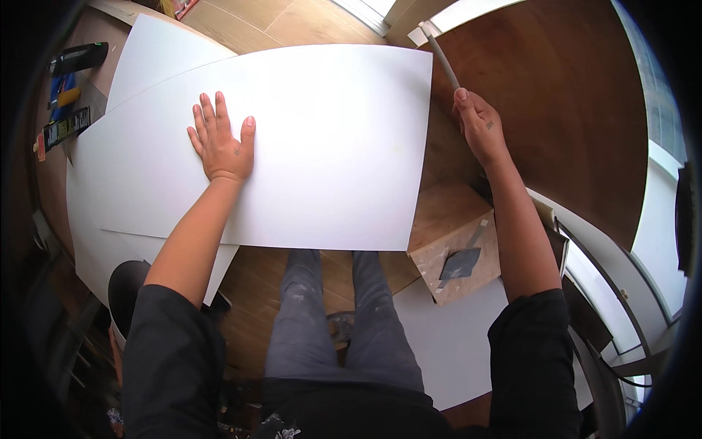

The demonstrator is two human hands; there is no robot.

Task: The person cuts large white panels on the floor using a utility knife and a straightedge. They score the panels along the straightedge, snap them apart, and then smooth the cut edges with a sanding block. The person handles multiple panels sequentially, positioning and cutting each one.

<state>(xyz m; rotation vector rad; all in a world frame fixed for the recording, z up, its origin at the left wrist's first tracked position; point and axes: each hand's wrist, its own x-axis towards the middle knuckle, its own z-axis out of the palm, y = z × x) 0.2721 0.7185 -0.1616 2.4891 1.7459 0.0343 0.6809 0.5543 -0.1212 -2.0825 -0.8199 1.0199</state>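
A large white sheet (329,146) with a smooth face spans the middle of the view, its right edge running from the far corner down toward me. My left hand (224,150) lies flat on it, left of centre, with the fingers spread. Beyond that right edge, my right hand (477,123) is closed around one end of a long, thin grey file-like bar (443,60). The bar slants away to the far left, and its paler tip (425,29) is past the sheet's far right corner. Whether the bar touches the sheet's edge I cannot tell.
More white sheets (164,51) lie under the large one. Several tools, including a black-handled one (79,58), sit at the left. A curved brown panel (570,95) stands at the right. A wooden box (457,234) bears a dark diamond-shaped piece (460,265). Another white sheet (453,344) lies below.
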